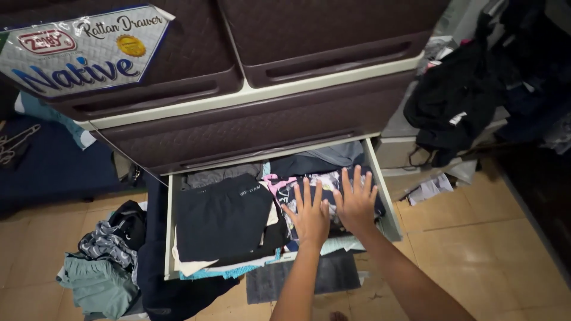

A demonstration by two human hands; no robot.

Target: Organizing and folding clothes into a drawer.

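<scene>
My left hand (pixel 309 215) and my right hand (pixel 355 201) lie flat, fingers spread, side by side on a stack of folded patterned clothes (pixel 297 190) in the right half of an open bottom drawer (pixel 169 238). Neither hand grips anything. A folded dark garment (pixel 220 217) fills the drawer's left half, on top of lighter folded pieces. Grey and dark folded clothes (pixel 324 159) lie at the drawer's back.
The brown plastic drawer cabinet (pixel 262 89) stands above, its upper drawers closed, a label sticker (pixel 83 50) at top left. A heap of loose clothes (pixel 107 261) lies on the tiled floor at left. Dark clothing (pixel 452 101) hangs at right. A grey mat (pixel 333 276) lies below the drawer.
</scene>
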